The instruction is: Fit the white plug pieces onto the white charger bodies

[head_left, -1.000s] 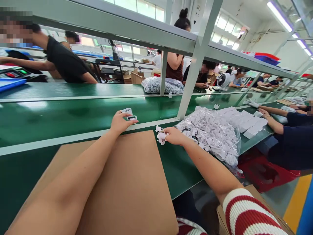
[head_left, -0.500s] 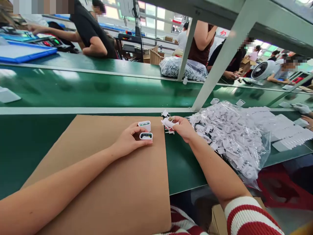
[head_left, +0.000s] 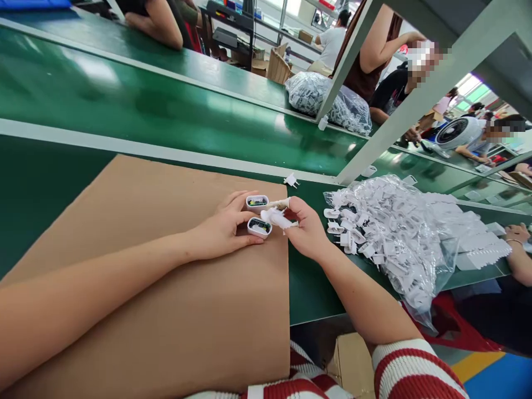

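My left hand (head_left: 224, 226) rests on the cardboard sheet (head_left: 199, 310), its fingers closed about two white oval charger housings. The far housing (head_left: 256, 203) and the near housing (head_left: 260, 228) stand with their open ends toward me, circuit boards showing inside. My right hand (head_left: 305, 227) pinches white plug pieces (head_left: 279, 217), held right beside the housings' open ends. How many pieces it holds I cannot tell. A single white two-pin plug piece (head_left: 291, 180) lies on the green bench just past the cardboard's far corner.
On the right, a clear plastic bag (head_left: 415, 244) spills many white plug pieces. Beyond it are rows of white housings (head_left: 477, 244) and a co-worker's hand (head_left: 517, 235). A pale metal post (head_left: 399, 105) slants up from the bench rail. Other people sit across the green conveyor (head_left: 166, 105).
My right hand has brought the plug pieces left, from beyond the cardboard's edge to the housings. The left hand keeps its hold on both housings. The view has tilted.
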{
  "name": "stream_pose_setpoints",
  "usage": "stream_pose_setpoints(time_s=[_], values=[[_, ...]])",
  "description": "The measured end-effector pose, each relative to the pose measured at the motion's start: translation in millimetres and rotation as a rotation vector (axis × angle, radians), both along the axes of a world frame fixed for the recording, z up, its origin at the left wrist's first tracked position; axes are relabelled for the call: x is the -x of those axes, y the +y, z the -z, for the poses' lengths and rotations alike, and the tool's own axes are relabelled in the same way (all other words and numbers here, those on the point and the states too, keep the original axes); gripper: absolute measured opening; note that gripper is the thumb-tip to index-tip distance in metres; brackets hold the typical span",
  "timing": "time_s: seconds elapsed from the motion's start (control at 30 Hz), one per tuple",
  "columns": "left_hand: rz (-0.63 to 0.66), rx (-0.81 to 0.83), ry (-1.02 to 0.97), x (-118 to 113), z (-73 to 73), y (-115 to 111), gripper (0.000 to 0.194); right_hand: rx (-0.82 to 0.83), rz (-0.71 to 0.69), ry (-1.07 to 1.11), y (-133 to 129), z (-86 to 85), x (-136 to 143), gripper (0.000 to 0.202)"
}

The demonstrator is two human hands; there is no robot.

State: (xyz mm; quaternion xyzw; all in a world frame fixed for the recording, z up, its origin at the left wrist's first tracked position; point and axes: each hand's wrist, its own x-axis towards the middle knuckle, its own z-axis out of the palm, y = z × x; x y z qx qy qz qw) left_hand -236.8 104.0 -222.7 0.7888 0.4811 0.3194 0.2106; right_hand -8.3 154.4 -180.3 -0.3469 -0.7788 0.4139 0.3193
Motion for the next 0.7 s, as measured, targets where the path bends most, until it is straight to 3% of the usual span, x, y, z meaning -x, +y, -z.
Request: stream_pose_setpoints(time_s=[0.13, 0.27, 0.4, 0.53, 0.7], values=[[-0.059, 0.074, -0.004, 1, -8.2, -5, 0.064, 0.255, -0.073, -0.054, -3, -4.7, -2, 0.018], [-0.161, 0.021, -0.007, -6, -11.1, -14, 0.08, 0.491, -0.105, 0.013, -3, -11.6, -6, 0.023], [-0.274, -0.121, 0.029, -12, -10.0, -22, 0.065, 0.321, -0.023, 0.028, -2, -17.0, -10, 0.028], [-0.137, -0.175, -0.005, -12, -12.4, -24, 0.04, 0.109, 0.036, 0.046, -4, -19.0, -9, 0.026], [-0.042, -0.125, 0.008, -11, -13.8, -25, 0.05, -0.101, -0.028, 0.003, -6, -18.6, -10, 0.016]])
